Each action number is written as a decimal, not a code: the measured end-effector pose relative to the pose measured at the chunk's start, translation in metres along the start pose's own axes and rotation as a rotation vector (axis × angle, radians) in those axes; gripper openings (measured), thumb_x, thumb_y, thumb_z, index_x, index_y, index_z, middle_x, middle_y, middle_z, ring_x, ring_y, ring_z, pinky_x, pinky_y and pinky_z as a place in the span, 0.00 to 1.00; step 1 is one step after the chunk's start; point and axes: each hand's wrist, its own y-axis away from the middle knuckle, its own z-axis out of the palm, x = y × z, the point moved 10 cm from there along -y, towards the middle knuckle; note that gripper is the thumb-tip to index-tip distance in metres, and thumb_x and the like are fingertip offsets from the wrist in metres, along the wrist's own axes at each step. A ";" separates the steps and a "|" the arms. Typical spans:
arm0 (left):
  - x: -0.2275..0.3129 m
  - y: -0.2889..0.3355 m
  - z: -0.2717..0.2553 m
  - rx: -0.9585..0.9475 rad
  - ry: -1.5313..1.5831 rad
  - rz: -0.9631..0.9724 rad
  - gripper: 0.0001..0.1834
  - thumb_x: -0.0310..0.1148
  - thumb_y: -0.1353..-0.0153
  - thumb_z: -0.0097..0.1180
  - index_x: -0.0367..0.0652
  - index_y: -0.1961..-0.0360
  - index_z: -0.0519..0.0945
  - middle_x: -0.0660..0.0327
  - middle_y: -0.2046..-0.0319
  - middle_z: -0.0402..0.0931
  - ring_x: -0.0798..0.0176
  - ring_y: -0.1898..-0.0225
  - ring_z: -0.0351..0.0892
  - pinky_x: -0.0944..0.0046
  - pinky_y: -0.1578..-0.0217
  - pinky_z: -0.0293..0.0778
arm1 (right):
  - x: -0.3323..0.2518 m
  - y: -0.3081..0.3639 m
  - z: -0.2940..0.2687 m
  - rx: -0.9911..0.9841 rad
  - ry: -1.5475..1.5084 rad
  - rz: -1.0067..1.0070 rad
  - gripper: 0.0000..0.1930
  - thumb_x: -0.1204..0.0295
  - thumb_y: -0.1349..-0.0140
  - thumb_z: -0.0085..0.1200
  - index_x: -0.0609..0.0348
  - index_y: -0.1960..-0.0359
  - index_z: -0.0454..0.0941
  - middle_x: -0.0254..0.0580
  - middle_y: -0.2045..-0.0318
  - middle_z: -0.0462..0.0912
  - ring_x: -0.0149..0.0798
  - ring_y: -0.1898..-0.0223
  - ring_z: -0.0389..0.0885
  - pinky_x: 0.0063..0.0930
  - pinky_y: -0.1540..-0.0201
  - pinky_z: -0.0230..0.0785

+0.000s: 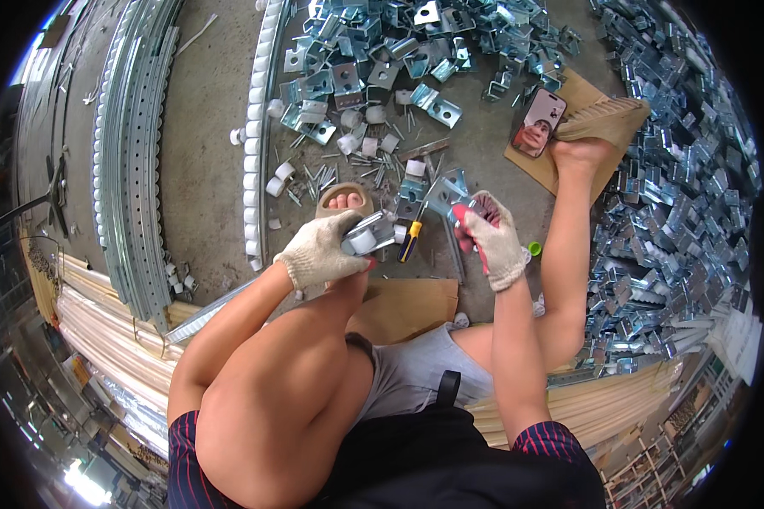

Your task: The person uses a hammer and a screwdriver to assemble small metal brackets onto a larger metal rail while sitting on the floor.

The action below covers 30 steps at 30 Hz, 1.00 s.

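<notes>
Left hand (321, 250): gloved in white knit, fingers curled shut around a zinc-plated bracket with a white roller (367, 237); the piece sits at the centre of the scene, just above the person's raised left knee.

Right hand (494, 242): gloved in white knit with red palm coating, fingers closed on a small metal bracket piece (452, 206) held just right of the left hand's item; exactly how it is pinched cannot be told.

Screwdriver (412, 237): yellow and blue handle, lying on the floor between the two hands, tilted.

Floor (208, 144): bare concrete, carrying all the items.

Loose brackets, far heap (399, 51): many plated pieces piled at the far centre.

Loose brackets, right heap (679, 195): a larger pile along the right side, reaching near to far.

White rollers (273, 182): short plastic cylinders, scattered near the left foot, with more strung in a row along a rail (259, 127) running far to near.

Screws (361, 161): small fasteners strewn beyond the hands.

Perforated metal strips (136, 153): long curved lengths stacked at the left.

Phone (538, 123): propped on a sheet of cardboard (539, 170), far right of the hands, screen lit.

Sandals: left foot in a tan sandal (345, 199) just beyond the left hand; right foot in a tan sandal (607, 119) beside the phone.
</notes>
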 end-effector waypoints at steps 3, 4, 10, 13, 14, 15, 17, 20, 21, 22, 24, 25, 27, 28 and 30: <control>0.008 -0.005 0.004 -0.060 -0.046 -0.014 0.36 0.58 0.51 0.74 0.46 0.47 0.82 0.43 0.56 0.85 0.37 0.51 0.86 0.45 0.47 0.80 | 0.008 0.009 0.021 -0.124 0.094 -0.154 0.11 0.78 0.36 0.65 0.56 0.55 0.77 0.26 0.66 0.77 0.21 0.67 0.74 0.19 0.66 0.69; 0.011 -0.003 0.003 -0.059 -0.066 -0.023 0.36 0.59 0.51 0.74 0.46 0.48 0.81 0.44 0.56 0.85 0.37 0.51 0.85 0.45 0.47 0.80 | 0.015 0.006 0.032 -0.109 0.027 -0.095 0.13 0.80 0.38 0.65 0.55 0.55 0.76 0.25 0.67 0.76 0.21 0.67 0.74 0.18 0.67 0.68; 0.021 -0.007 0.004 -0.064 -0.044 0.006 0.39 0.60 0.52 0.74 0.45 0.46 0.81 0.40 0.52 0.84 0.35 0.46 0.83 0.44 0.42 0.77 | 0.021 -0.004 0.056 -0.166 -0.111 -0.085 0.10 0.78 0.36 0.66 0.53 0.59 0.76 0.23 0.72 0.75 0.18 0.74 0.69 0.16 0.71 0.64; 0.020 -0.007 0.006 -0.054 -0.073 0.025 0.38 0.58 0.53 0.74 0.45 0.46 0.81 0.39 0.52 0.84 0.34 0.45 0.82 0.44 0.40 0.76 | 0.013 -0.004 0.064 -0.066 -0.166 -0.066 0.10 0.75 0.34 0.67 0.51 0.67 0.75 0.20 0.77 0.71 0.17 0.77 0.65 0.16 0.72 0.59; 0.021 -0.007 0.006 -0.044 -0.076 0.018 0.37 0.57 0.53 0.74 0.44 0.46 0.81 0.39 0.52 0.83 0.34 0.45 0.82 0.44 0.40 0.75 | 0.010 -0.007 0.064 -0.051 -0.118 -0.063 0.11 0.74 0.33 0.68 0.51 0.68 0.74 0.20 0.77 0.71 0.17 0.76 0.65 0.17 0.72 0.58; 0.023 -0.007 0.005 -0.035 -0.079 0.015 0.36 0.56 0.53 0.73 0.44 0.47 0.81 0.38 0.53 0.83 0.34 0.45 0.82 0.44 0.39 0.75 | 0.008 -0.008 0.064 -0.033 -0.070 -0.061 0.12 0.73 0.33 0.68 0.51 0.69 0.74 0.20 0.77 0.71 0.17 0.76 0.64 0.17 0.72 0.58; 0.030 -0.005 0.003 -0.018 -0.018 0.007 0.33 0.51 0.53 0.72 0.44 0.49 0.81 0.38 0.55 0.84 0.34 0.47 0.83 0.44 0.42 0.76 | 0.001 -0.007 0.070 -0.025 -0.080 -0.123 0.13 0.71 0.33 0.69 0.52 0.71 0.75 0.20 0.76 0.71 0.17 0.75 0.64 0.18 0.71 0.56; 0.036 -0.005 0.001 0.019 -0.005 0.031 0.28 0.46 0.53 0.70 0.43 0.52 0.81 0.38 0.60 0.84 0.34 0.52 0.84 0.44 0.45 0.78 | -0.002 -0.013 0.077 -0.057 -0.088 -0.176 0.12 0.71 0.33 0.69 0.53 0.71 0.76 0.21 0.76 0.72 0.18 0.74 0.65 0.19 0.70 0.57; 0.038 -0.005 0.000 0.035 -0.012 0.043 0.27 0.44 0.53 0.69 0.43 0.53 0.80 0.39 0.62 0.84 0.33 0.54 0.85 0.44 0.47 0.78 | -0.003 -0.014 0.077 -0.060 -0.086 -0.181 0.12 0.71 0.33 0.68 0.54 0.71 0.76 0.21 0.76 0.73 0.18 0.74 0.65 0.20 0.70 0.58; 0.038 -0.004 0.000 0.037 -0.011 0.049 0.26 0.43 0.52 0.69 0.43 0.53 0.80 0.39 0.63 0.84 0.34 0.55 0.85 0.44 0.48 0.78 | -0.003 -0.015 0.077 -0.062 -0.083 -0.185 0.12 0.71 0.33 0.68 0.54 0.72 0.76 0.21 0.76 0.73 0.18 0.74 0.65 0.20 0.70 0.58; 0.038 -0.002 0.003 0.043 -0.009 0.064 0.25 0.42 0.51 0.69 0.43 0.53 0.80 0.40 0.64 0.84 0.34 0.57 0.85 0.43 0.50 0.78 | -0.003 -0.017 0.076 -0.062 -0.069 -0.204 0.12 0.72 0.33 0.67 0.55 0.72 0.76 0.22 0.76 0.73 0.18 0.74 0.65 0.20 0.69 0.58; 0.039 -0.002 0.003 0.057 -0.022 0.075 0.26 0.42 0.51 0.69 0.43 0.52 0.80 0.39 0.64 0.84 0.34 0.56 0.85 0.43 0.49 0.78 | -0.004 -0.018 0.075 -0.061 -0.061 -0.215 0.12 0.72 0.33 0.67 0.55 0.72 0.76 0.22 0.77 0.72 0.19 0.73 0.65 0.21 0.69 0.59; 0.039 -0.004 0.001 0.094 -0.055 0.104 0.27 0.42 0.51 0.70 0.42 0.50 0.80 0.39 0.63 0.84 0.34 0.55 0.85 0.43 0.48 0.78 | -0.004 -0.019 0.077 -0.077 -0.068 -0.183 0.11 0.73 0.33 0.65 0.55 0.73 0.76 0.22 0.77 0.72 0.19 0.73 0.65 0.21 0.69 0.59; 0.040 -0.003 0.001 0.116 -0.075 0.138 0.29 0.42 0.50 0.70 0.43 0.48 0.79 0.38 0.63 0.84 0.33 0.55 0.85 0.44 0.47 0.78 | -0.006 -0.020 0.078 -0.087 -0.072 -0.173 0.11 0.73 0.33 0.65 0.55 0.73 0.75 0.22 0.77 0.72 0.19 0.73 0.65 0.21 0.69 0.59; 0.047 0.004 0.004 0.152 -0.163 0.171 0.33 0.41 0.50 0.70 0.43 0.42 0.78 0.37 0.63 0.84 0.32 0.54 0.85 0.44 0.45 0.78 | -0.002 -0.020 0.072 -0.081 -0.041 -0.172 0.11 0.74 0.33 0.64 0.55 0.74 0.75 0.21 0.77 0.71 0.19 0.73 0.65 0.22 0.69 0.59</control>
